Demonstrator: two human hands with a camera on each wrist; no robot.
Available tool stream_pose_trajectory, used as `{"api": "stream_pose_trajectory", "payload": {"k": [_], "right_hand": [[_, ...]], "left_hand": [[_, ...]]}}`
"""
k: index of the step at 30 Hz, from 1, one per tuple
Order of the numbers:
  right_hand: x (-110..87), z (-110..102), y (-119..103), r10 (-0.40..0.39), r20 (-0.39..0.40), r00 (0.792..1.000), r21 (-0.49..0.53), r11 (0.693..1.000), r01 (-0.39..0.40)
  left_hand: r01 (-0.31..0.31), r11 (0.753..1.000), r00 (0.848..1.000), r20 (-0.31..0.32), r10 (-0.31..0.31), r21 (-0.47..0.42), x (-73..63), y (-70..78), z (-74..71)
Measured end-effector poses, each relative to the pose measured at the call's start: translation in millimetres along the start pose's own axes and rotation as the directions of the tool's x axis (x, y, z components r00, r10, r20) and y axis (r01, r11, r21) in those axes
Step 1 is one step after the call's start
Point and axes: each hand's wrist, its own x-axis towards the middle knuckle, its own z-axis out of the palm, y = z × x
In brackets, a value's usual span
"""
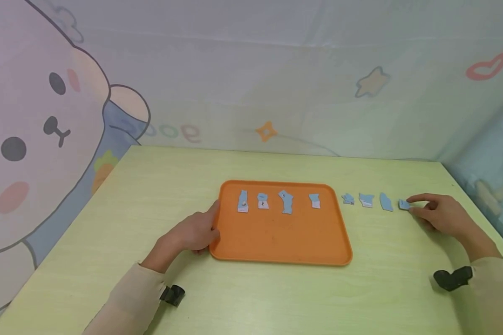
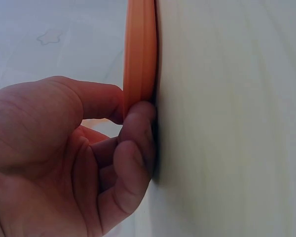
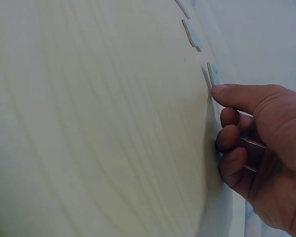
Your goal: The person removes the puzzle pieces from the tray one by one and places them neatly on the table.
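Eight light-blue puzzle pieces point(image 1: 287, 204): four on one orange tray point(image 1: 276, 239) at the left hand point(image 1: 198, 231), four (one of them pinched) at the right hand point(image 1: 443, 215); two black wrist cameras point(image 1: 175, 295).

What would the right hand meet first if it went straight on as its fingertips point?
Most likely the narrow blue piece, next in line past the small blue piece that the right hand pinches, though its height is unclear and it might pass above.

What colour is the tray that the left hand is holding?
Orange: the tray shows best in the head view.
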Motion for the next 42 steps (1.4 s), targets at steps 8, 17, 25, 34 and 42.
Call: {"api": "stream_pose_trajectory", "payload": {"k": [8, 17, 25, 34, 42], "right_hand": [[2.8, -1.1, 2.9, -0.007, 0.015, 1.000, -0.009, 1.000, 0.007], [4.4, -2.1, 3.7, 0.001, 0.033, 0.999, -0.021, 1.000, 0.000], [4.9, -2.3, 1.0, 0.007, 0.044, 0.999, -0.024, 1.000, -0.006], [3.2, -2.6, 1.0, 0.016, 0.044, 0.999, -0.030, 0.999, -0.015], [5.8, -8.8, -15.1, -0.034, -0.025, 0.999, 0.007, 0.999, 0.034]], "left_hand": [[0.001, 1.000, 1.000, -0.003, -0.001, 0.006, 0.6, 0.5, -0.2], [-0.008, 1.000, 1.000, -0.002, 0.008, 0.009, 0.9, 0.6, -0.5], [0.001, 1.000, 1.000, 0.003, -0.001, 0.011, -2.3, 2.9, -0.6], [0.005, 1.000, 1.000, 0.001, -0.005, 0.002, -1.3, 1.7, 2.0], [0.005, 1.000, 1.000, -0.006, -0.005, 0.014, -1.8, 2.3, 0.6]]}}
